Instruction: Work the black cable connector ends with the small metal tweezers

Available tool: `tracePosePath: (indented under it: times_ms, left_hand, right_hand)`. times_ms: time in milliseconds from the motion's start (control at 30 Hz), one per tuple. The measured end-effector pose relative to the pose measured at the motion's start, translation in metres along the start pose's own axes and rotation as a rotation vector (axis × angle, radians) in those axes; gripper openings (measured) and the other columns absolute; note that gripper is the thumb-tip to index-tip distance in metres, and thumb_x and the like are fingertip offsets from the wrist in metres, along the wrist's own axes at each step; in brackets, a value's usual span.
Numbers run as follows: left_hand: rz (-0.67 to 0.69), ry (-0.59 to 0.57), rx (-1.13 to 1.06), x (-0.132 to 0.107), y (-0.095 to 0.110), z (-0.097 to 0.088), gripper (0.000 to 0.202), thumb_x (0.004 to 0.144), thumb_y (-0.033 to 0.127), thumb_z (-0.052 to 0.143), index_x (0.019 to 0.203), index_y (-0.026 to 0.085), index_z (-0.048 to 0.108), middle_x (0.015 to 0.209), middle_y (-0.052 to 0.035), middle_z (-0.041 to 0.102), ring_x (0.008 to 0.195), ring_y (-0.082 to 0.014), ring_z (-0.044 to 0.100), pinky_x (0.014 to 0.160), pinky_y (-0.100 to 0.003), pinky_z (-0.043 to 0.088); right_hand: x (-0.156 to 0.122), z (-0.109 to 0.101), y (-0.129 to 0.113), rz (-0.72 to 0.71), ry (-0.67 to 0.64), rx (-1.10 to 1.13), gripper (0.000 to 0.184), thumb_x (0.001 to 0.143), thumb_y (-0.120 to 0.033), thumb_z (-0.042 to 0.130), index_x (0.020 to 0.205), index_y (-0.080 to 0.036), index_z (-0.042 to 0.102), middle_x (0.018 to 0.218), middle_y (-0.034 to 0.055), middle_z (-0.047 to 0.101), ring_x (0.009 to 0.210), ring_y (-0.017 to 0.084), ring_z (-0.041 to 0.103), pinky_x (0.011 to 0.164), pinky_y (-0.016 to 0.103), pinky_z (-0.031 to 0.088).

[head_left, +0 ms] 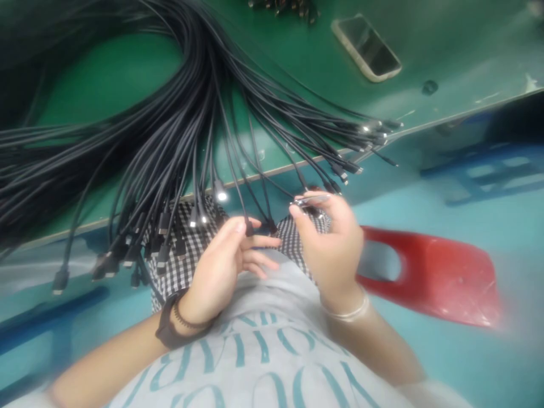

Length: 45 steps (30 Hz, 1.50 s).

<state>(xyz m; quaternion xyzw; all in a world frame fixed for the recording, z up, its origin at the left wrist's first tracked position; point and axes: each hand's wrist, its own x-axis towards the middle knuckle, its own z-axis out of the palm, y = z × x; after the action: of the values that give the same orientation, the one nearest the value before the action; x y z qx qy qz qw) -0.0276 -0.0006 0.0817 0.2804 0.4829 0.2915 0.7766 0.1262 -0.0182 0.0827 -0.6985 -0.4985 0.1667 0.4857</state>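
Observation:
With thumb and index finger pinched, my left hand (223,263) holds a black cable (240,195) by its connector end; the other fingers stretch to the right. My right hand (334,241), just beside it, grips a small shiny metal tool (312,200) between thumb and fingers. Blur hides the tool's exact kind, though it resembles a nail clipper. Its tip points left, near some dangling cable ends. Many more black cables (195,107) with metal-tipped plugs fan out over the table edge on both sides of my hands.
The green table (114,73) carries the cable bundle and a phone (369,48) in a pale case. Small dark pieces (287,7) lie at the far edge. A red stool or seat (446,277) stands at the right, and blue frames (505,173) show on the floor.

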Motion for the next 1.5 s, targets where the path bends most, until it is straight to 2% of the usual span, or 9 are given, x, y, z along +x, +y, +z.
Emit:
tracePosePath:
  times_ms: [100,200,300,433,633,1067,1267,1500]
  left_hand:
    - [0.085,0.038,-0.003,0.001,-0.002,-0.001,0.023,0.093,0.04,0.051,0.096,0.018,0.055,0.087,-0.0068,0.074,0.051,-0.0162,0.067,0.042,-0.023,0.05]
    - [0.154,0.034,-0.029,0.003,-0.005,-0.003,0.017,0.091,0.033,0.058,0.098,0.018,0.061,0.087,-0.0018,0.072,0.054,-0.0121,0.066,0.045,-0.02,0.051]
    - [0.218,0.035,-0.055,0.005,-0.007,-0.005,0.009,0.088,0.024,0.064,0.096,0.02,0.064,0.081,0.0017,0.072,0.056,-0.0096,0.066,0.046,-0.017,0.052]
    - [0.298,0.057,-0.096,0.007,-0.008,-0.006,0.005,0.085,0.02,0.068,0.09,0.021,0.067,0.075,0.0039,0.071,0.054,-0.0087,0.064,0.045,-0.016,0.052]
    - [0.319,0.059,-0.141,0.01,-0.008,-0.003,0.006,0.083,0.02,0.071,0.089,0.023,0.069,0.076,0.0035,0.072,0.053,-0.0091,0.064,0.046,-0.017,0.054]
    - [0.301,0.028,-0.127,0.013,-0.012,-0.008,0.008,0.085,0.022,0.07,0.092,0.024,0.071,0.076,0.0033,0.072,0.053,-0.0087,0.063,0.047,-0.018,0.054]
    - [0.294,0.028,-0.138,0.011,-0.012,-0.008,0.008,0.085,0.021,0.07,0.093,0.02,0.069,0.079,0.0002,0.075,0.053,-0.0098,0.064,0.048,-0.019,0.054]
    - [0.214,-0.009,-0.175,0.01,-0.005,-0.006,0.01,0.086,0.023,0.068,0.088,0.014,0.072,0.082,-0.005,0.075,0.053,-0.01,0.064,0.048,-0.02,0.054]
  right_hand:
    - [-0.003,-0.001,-0.005,0.072,-0.055,0.172,0.014,0.082,-0.024,0.072,0.093,-0.026,0.064,0.097,0.0017,0.07,0.1,0.021,0.065,0.093,0.038,0.05]
    - [-0.008,0.005,-0.014,0.254,-0.197,0.482,0.015,0.081,-0.023,0.073,0.094,-0.024,0.064,0.093,0.0003,0.071,0.09,0.017,0.069,0.082,0.03,0.056]
    - [-0.008,0.016,-0.019,0.371,-0.219,0.69,0.016,0.08,-0.018,0.073,0.093,-0.022,0.065,0.092,0.0008,0.072,0.089,0.015,0.07,0.078,0.025,0.058]
    - [-0.001,0.027,-0.018,0.473,-0.294,0.859,0.012,0.079,-0.016,0.072,0.089,-0.02,0.067,0.092,0.001,0.072,0.085,0.015,0.07,0.075,0.024,0.059]
    - [0.002,0.032,-0.016,0.531,-0.279,0.882,0.012,0.076,-0.017,0.074,0.086,-0.021,0.068,0.083,-0.0013,0.072,0.073,0.012,0.069,0.066,0.019,0.058]
    - [0.004,0.031,-0.012,0.532,-0.33,0.923,0.01,0.078,-0.017,0.074,0.085,-0.022,0.071,0.081,-0.0013,0.072,0.066,0.01,0.066,0.062,0.02,0.055]
    - [0.006,0.029,-0.016,0.506,-0.32,0.815,0.008,0.078,-0.015,0.072,0.083,-0.022,0.072,0.077,-0.0018,0.073,0.062,0.01,0.066,0.06,0.019,0.055]
    - [0.006,0.031,-0.018,0.539,-0.229,0.707,0.004,0.08,-0.019,0.071,0.083,-0.02,0.069,0.076,0.0001,0.072,0.069,0.013,0.069,0.065,0.022,0.055]
